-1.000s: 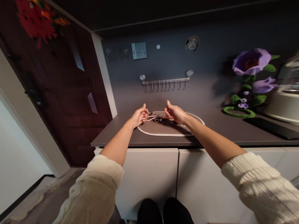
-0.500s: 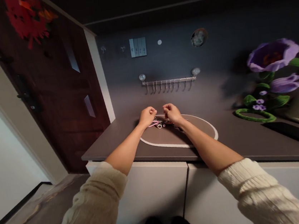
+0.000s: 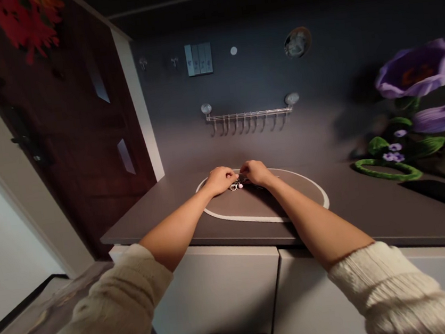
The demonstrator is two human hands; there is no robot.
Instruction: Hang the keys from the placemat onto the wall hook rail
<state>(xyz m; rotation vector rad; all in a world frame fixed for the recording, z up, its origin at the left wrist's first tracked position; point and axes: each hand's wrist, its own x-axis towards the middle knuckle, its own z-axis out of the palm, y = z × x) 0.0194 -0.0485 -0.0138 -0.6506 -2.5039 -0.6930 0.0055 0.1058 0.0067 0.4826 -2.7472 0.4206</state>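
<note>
A small cluster of keychain pieces [image 3: 234, 187] lies on an oval mat [image 3: 248, 220] with a pale rim; a metal ring and a pink bead show in it. My left hand [image 3: 220, 180] is at the left of the cluster, its thumb and fingertips pinched together on the keychain. Close by on the right, my right hand [image 3: 256, 173] has its fingers curled and pinched low over the same cluster. What lies between its fingertips is too small to make out. Dark pieces under the right hand are partly hidden by it.
Above the mat, a rail with several hooks [image 3: 249, 114] is fixed to the wall by two suction cups. A purple flower decoration [image 3: 416, 75] with a green looped base stands at the right on the dark counter [image 3: 143, 213]. A dark red door [image 3: 84, 150] is at the left.
Both hands have come down closer to the mat and nearer to each other. The pink piece by the left hand is now mostly covered. The view has shifted slightly.
</note>
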